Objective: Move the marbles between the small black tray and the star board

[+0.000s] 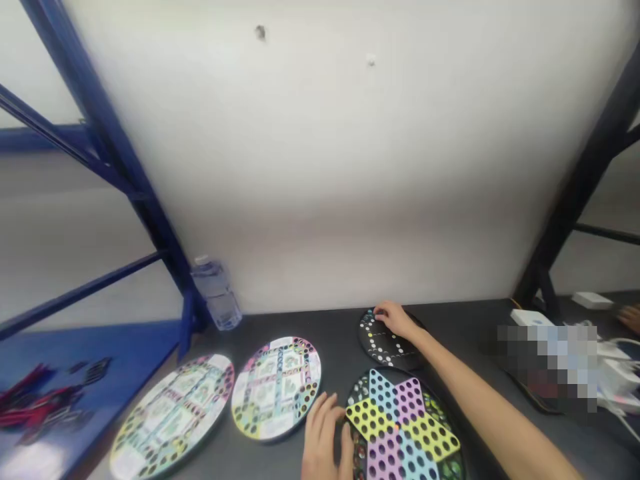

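My right hand (393, 319) rests on the far edge of a round black board (385, 347) marked with white dots. Its fingertips are too small to show whether they hold a piece. My left hand (323, 440) stands with curled, slightly spread fingers at the left rim of a round board with a coloured star (400, 427), holding nothing visible. That star has yellow, pink and blue points full of holes, and dark marbles show around it. To the left lie two round printed boards (276, 388) (173, 417) with pastel patterns.
A plastic water bottle (215, 293) stands at the back of the dark table (320, 327) against a white wall, between blue (160, 227) and black (575, 180) shelf posts. Red objects (35, 403) lie on a blue surface at left. White boxes (530, 319), cables and another person's hand (631, 319) are at right.
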A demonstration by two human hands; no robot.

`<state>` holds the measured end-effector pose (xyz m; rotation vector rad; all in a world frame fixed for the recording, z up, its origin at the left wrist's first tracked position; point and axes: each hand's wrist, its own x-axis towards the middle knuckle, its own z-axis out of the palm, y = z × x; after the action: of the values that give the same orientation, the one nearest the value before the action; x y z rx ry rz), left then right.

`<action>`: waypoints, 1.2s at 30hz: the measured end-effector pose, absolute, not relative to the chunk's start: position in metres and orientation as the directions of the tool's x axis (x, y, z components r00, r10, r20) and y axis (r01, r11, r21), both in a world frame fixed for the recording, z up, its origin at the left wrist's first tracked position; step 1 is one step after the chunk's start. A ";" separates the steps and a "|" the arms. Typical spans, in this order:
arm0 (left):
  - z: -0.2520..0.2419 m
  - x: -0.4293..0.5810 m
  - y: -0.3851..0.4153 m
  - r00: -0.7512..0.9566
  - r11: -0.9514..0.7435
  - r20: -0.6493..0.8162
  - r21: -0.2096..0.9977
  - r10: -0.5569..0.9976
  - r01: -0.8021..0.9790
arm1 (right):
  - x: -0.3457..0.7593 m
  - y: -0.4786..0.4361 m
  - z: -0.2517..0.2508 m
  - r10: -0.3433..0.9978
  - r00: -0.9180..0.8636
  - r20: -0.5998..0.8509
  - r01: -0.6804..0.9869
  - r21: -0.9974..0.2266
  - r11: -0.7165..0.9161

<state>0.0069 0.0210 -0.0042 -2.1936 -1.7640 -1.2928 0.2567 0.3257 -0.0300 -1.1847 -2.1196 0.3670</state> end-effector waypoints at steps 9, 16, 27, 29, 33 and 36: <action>0.051 0.056 0.174 0.306 -0.490 0.431 0.423 0.849 0.763 | 0.252 0.326 -0.042 0.862 -0.209 0.462 0.606 -0.630 0.485; 0.011 0.063 0.239 0.281 -0.396 0.341 0.336 0.897 0.855 | 0.248 0.327 -0.040 0.864 -0.170 0.474 0.608 -0.640 0.471; 0.003 0.064 0.244 0.250 -0.312 0.267 0.221 0.931 0.924 | 0.251 0.328 -0.043 0.891 -0.116 0.439 0.588 -0.692 0.418; 0.002 0.064 0.246 0.245 -0.317 0.283 0.246 0.927 0.916 | 0.254 0.327 -0.041 0.903 -0.127 0.411 0.572 -0.713 0.405; -0.003 0.064 0.247 0.224 -0.347 0.358 0.326 0.906 0.879 | 0.260 0.327 -0.037 0.913 -0.175 0.368 0.559 -0.726 0.400; -0.007 0.062 0.247 0.211 -0.355 0.378 0.365 0.902 0.861 | 0.264 0.326 -0.034 0.902 -0.207 0.379 0.570 -0.702 0.426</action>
<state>0.0623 0.2472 -0.0066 -2.5023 -1.8249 -0.8708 0.2637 0.3261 -0.0336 -1.2500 -1.8977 0.5360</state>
